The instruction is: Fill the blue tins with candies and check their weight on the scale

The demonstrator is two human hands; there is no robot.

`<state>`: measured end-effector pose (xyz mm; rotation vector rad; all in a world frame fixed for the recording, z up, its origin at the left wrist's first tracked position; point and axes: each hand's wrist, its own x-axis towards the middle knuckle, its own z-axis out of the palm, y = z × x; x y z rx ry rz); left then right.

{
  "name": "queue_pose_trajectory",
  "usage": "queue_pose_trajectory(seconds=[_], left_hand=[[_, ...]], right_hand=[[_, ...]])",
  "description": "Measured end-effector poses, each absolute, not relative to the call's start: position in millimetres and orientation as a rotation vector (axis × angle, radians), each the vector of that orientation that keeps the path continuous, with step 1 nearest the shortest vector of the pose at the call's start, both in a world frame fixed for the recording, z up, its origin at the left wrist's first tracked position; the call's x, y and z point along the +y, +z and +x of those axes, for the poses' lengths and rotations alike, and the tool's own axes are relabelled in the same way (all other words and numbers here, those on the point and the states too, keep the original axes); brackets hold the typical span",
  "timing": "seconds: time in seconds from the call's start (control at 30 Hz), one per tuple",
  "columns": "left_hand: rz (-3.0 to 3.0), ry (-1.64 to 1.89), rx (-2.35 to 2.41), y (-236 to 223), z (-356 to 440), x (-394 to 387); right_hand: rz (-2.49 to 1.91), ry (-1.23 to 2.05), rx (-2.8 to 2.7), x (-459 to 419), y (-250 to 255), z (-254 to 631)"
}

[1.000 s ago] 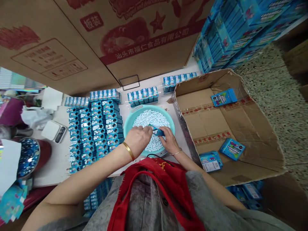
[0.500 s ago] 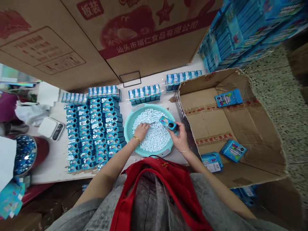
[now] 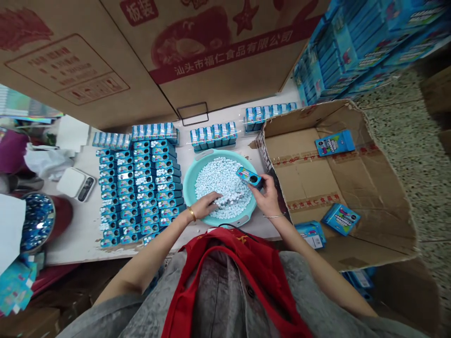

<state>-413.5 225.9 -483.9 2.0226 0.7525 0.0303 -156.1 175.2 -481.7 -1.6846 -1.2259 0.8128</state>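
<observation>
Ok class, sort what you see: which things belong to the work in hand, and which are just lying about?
In use, it seems:
Blue box in the right hand
White pellets, touched by the left hand
Bowl

Probably just lying about:
White scale
Crumpled white bag

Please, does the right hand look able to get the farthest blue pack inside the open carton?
Probably yes: the open carton has no cover over the farthest blue pack. However, the right hand holds a small blue box, and must pass over the carton's side wall.
</observation>
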Motion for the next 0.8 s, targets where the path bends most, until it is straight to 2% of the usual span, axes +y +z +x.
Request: queue_pose_trajectory(seconds=[0.1, 0.2, 0.43, 0.53, 0.67, 0.8], left_hand=[[2.011, 0.13, 0.735, -441.6, -428.3, 242.5], [2.118, 0.064, 0.751, -399.2, -428.0, 257.4], [2.489, -0.584, 0.923, -332.1, -373.8, 261.6], [2.586, -0.733, 0.973, -310.3, -351.6, 252.1], [2.643, -0.665, 0.971, -308.2, -355.0, 252.9], [2.533, -0.497, 1.203, -367.2, -388.0, 273.2]], right_hand=[[-1.664, 0.743, -1.359, 173.4, -476.8, -159.7], [-1.611, 0.709, -1.512, 172.6, -477.8, -167.3], [-1.493, 0.655, -1.653, 170.7, -485.9, -186.6], [-1.474, 0.663, -1.66, 169.6, -488.8, -190.0], [-1.489, 0.655, -1.606, 169.8, -492.0, -188.4], [-1.53, 0.648, -1.533, 172.6, -491.8, -179.7]])
